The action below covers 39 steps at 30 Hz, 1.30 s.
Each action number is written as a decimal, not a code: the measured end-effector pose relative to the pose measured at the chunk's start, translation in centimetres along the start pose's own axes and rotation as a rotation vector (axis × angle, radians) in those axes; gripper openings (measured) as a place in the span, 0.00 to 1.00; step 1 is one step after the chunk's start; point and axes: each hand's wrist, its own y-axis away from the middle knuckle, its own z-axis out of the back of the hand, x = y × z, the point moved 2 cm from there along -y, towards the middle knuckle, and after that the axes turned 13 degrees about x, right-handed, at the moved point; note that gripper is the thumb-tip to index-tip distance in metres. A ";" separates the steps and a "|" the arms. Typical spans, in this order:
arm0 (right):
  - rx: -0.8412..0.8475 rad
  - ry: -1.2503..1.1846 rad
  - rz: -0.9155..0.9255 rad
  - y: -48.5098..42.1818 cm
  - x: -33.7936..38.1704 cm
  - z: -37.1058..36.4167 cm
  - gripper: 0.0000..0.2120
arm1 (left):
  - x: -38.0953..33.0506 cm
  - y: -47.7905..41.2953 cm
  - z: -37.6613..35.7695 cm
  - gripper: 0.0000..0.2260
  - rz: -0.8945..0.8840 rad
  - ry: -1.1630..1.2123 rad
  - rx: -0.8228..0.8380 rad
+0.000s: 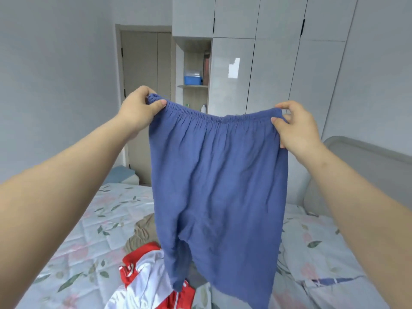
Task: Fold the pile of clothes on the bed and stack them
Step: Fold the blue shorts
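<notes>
Both hands, left (139,105) and right (295,128), pinch blue shorts (218,175) by the waistband above the bed (73,237)

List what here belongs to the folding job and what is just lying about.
Job: blue shorts, held up by left hand and right hand; red and white garment; tan garment; bed.
Lying about: blue basket; white bottle; wardrobe; door.

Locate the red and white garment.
Head view, bottom, left of centre: the red and white garment lies crumpled on the bed, next to a beige garment, partly hidden by the hanging blue shorts.
</notes>
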 end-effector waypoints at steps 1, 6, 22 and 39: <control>0.022 0.006 -0.006 0.5 -0.1 0.2 0.09 | 0.0 0.4 0.3 0.05 0.015 -0.039 0.021; 0.256 -0.170 -0.125 4.1 -1.7 -0.2 0.11 | 1.6 4.0 0.4 0.07 0.056 0.157 0.246; 0.070 -0.423 -0.663 16.6 -11.4 -13.2 0.06 | 14.4 18.8 -13.1 0.06 0.754 0.697 0.285; 0.444 -0.722 -0.645 30.5 -9.8 -23.5 0.17 | 18.3 33.2 -13.5 0.07 0.708 0.782 0.401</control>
